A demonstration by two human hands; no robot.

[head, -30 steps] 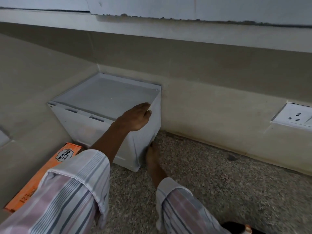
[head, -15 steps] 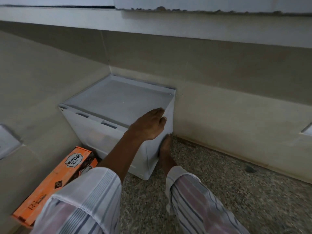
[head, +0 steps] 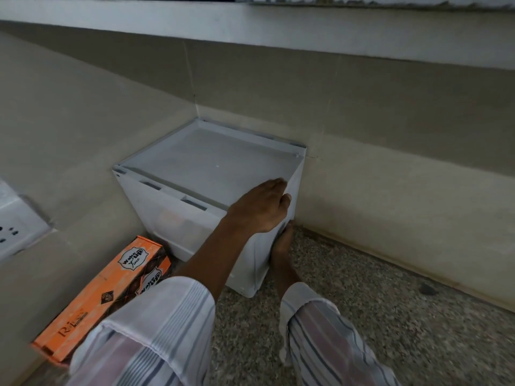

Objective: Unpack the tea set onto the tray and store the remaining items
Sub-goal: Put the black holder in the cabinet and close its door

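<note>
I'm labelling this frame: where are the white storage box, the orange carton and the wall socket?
white storage box [head: 211, 160]: head view, flat lid.
orange carton [head: 97, 299]: head view, top face.
wall socket [head: 16, 232]: head view, faceplate.

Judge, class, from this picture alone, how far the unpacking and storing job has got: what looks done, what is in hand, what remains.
Done: no tea set or tray is in view, so unpacking can't be confirmed. In hand: the left hand lies on the top edge of the white plastic storage box in the corner, the right hand against its side. Left: the orange cardboard carton lies outside, beside the box, perhaps awaiting storage.
</note>
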